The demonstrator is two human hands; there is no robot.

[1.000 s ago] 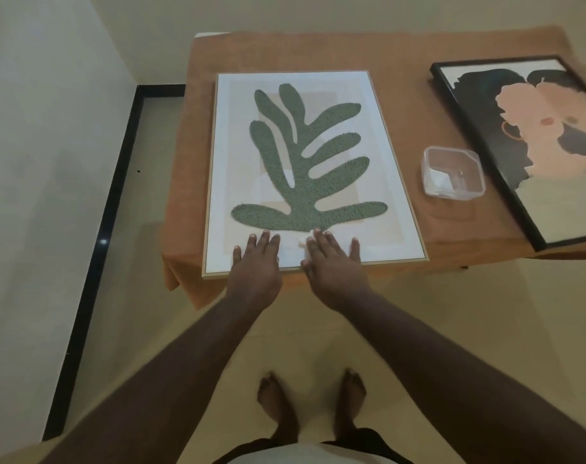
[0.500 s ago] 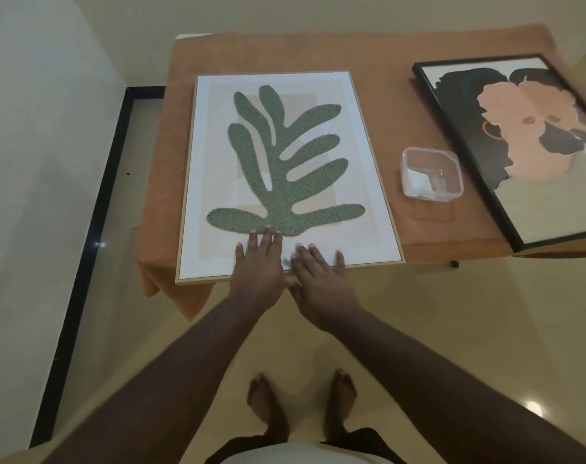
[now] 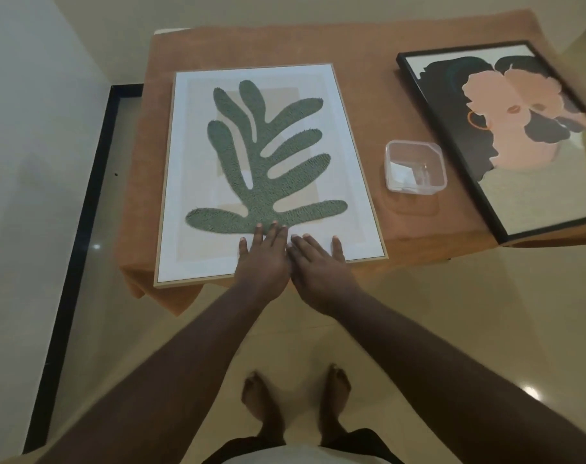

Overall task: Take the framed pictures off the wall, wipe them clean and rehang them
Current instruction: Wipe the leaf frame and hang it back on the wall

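Head view: a light-framed leaf picture (image 3: 268,169) lies flat on a table under an orange cloth (image 3: 368,41). The left hand (image 3: 263,259) and right hand (image 3: 318,266) rest side by side, palms down and fingers spread, on its near edge, gripping nothing. Right of it sits a clear plastic container (image 3: 415,167), then a black-framed picture (image 3: 519,135) overhanging the table's near edge.

Green leaf print (image 3: 265,169) in pale wood frame; rust-orange tablecloth (image 3: 378,78).

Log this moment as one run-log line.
stage: wiping | left hand: flat on leaf picture | right hand: flat beside it | black-framed picture: waiting on table
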